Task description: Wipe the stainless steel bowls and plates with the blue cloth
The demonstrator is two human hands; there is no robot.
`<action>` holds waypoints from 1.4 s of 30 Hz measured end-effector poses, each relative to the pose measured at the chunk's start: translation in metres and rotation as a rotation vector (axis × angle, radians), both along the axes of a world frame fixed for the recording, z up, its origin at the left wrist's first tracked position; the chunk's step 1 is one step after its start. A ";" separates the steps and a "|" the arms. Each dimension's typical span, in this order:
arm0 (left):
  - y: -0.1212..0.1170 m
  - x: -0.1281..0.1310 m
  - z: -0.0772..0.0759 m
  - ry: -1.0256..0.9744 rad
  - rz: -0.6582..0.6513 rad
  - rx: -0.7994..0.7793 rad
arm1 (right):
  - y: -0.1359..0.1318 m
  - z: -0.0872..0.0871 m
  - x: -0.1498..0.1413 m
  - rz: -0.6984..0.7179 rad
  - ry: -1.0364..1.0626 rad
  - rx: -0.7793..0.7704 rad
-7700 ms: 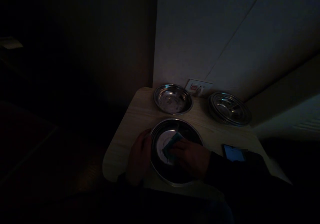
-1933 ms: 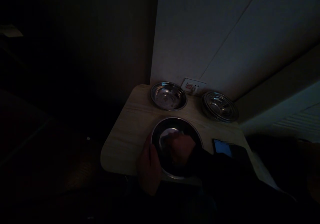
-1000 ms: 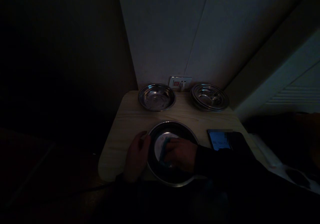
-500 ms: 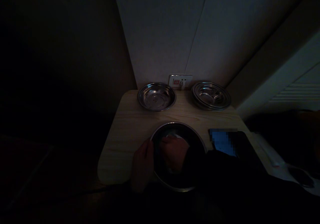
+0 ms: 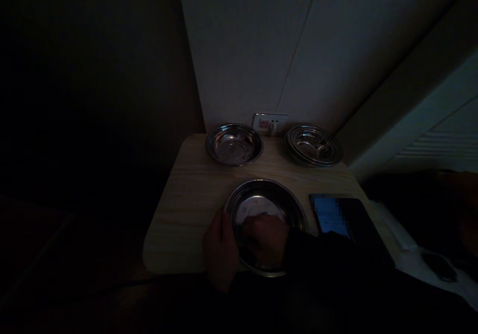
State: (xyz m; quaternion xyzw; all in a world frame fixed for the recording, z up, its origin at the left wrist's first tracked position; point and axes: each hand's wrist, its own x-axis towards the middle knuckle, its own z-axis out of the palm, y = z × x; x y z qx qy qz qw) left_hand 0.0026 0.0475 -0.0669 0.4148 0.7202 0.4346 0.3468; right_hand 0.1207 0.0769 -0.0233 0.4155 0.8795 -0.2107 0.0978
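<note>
A round stainless-steel basin (image 5: 257,204) is at the front of a small wooden table. My left hand (image 5: 221,252) grips its left rim, fingers closed over the edge. Inside the basin, my right hand (image 5: 266,237) is closed and pressed low against the inner surface. Whatever it may hold is hidden in the dark; only a small pale edge shows by the knuckles. Part of the shiny basin floor shows beyond this hand.
A shallow metal bowl (image 5: 234,147) sits at the table's (image 5: 179,214) back left, and stacked metal bowls (image 5: 313,147) at its back right. A wall socket (image 5: 269,123) with a plug is behind them. A lit phone (image 5: 330,217) lies right of the basin. The scene is very dark.
My right hand has moved slightly toward me and right inside the basin, uncovering more of its floor. The basin now looks brighter and tilted differently. My left hand stays on the rim.
</note>
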 end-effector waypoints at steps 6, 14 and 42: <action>-0.002 -0.002 0.000 -0.017 -0.060 0.026 | 0.023 -0.008 -0.008 -0.186 -0.086 0.128; 0.000 0.008 -0.006 -0.003 0.016 0.059 | 0.041 -0.012 -0.011 -0.223 -0.139 0.153; -0.005 0.018 -0.008 -0.010 0.128 0.067 | 0.030 0.001 0.026 -0.061 -0.138 0.124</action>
